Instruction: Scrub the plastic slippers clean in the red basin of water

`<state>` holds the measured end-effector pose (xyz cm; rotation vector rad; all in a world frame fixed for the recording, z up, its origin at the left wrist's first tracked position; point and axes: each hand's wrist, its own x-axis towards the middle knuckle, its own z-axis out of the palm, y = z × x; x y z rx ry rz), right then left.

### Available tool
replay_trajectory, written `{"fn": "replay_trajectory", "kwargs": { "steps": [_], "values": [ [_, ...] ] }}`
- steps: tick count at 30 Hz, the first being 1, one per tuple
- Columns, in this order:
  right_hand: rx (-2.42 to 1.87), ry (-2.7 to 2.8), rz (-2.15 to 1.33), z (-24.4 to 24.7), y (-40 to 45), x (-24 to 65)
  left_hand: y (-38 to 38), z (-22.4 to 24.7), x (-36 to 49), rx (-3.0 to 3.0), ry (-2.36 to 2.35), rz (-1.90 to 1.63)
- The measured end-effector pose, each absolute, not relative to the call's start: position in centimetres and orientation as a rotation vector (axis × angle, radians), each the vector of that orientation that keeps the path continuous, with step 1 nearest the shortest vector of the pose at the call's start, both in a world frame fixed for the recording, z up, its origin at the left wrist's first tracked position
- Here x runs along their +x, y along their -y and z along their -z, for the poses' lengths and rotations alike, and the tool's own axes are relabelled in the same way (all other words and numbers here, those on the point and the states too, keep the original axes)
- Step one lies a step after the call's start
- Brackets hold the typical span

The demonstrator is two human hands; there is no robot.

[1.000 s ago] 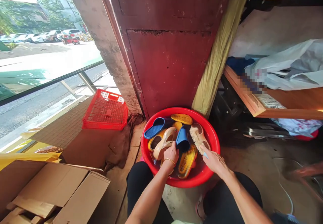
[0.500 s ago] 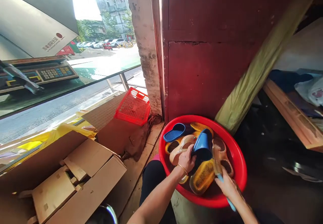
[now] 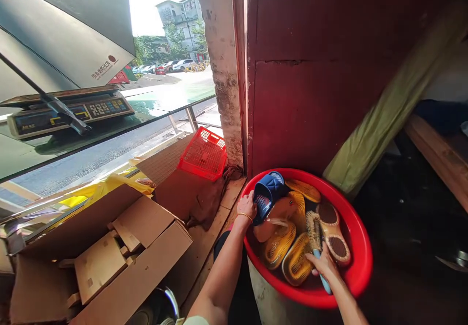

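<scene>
A red tub [image 3: 360, 266] holds water and several slippers. My left hand [image 3: 247, 207], at the tub's left rim, is closed on a dark blue slipper [image 3: 268, 191] with a ribbed sole. My right hand [image 3: 324, 261] grips the light blue handle of a scrub brush [image 3: 313, 230], whose bristles face up over the slippers. Yellow slippers [image 3: 297, 261] with textured soles lie between my hands. To the right of the brush is a beige slipper [image 3: 334, 234] with brown sole patches. A tan slipper lies partly under the water.
An open cardboard box [image 3: 146, 266] with wooden pieces stands at the left. Behind it are a red plastic crate [image 3: 204, 154] and yellow plastic. A scale [image 3: 73, 112] rests on a glass top. A maroon door [image 3: 310, 105] and a pale green cloth [image 3: 380, 134] are behind the tub.
My left hand has moved left with the blue slipper, to the tub's left rim. The brush in my right hand now shows its bristles clearly. The view has shifted slightly left.
</scene>
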<state>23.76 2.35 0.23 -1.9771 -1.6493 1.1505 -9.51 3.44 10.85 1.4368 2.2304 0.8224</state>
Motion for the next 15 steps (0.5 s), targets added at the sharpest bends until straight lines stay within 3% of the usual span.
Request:
{"fn": "replay_trajectory", "kwargs": {
  "steps": [6,10,15],
  "values": [
    [-1.994,1.492,-1.3,-3.7,-1.9,22.9,-1.8,-10.1,-4.3,1.768,-1.968,-1.27],
    [-2.042,1.349,-1.237,-2.7,-2.2,23.9,0.3,-7.7,0.7,2.034,-1.625,-0.785],
    [-1.932,1.26,-1.165,-2.3,-2.3,25.1,2.0,-5.7,3.9,2.167,-1.668,-0.161]
  ]
}}
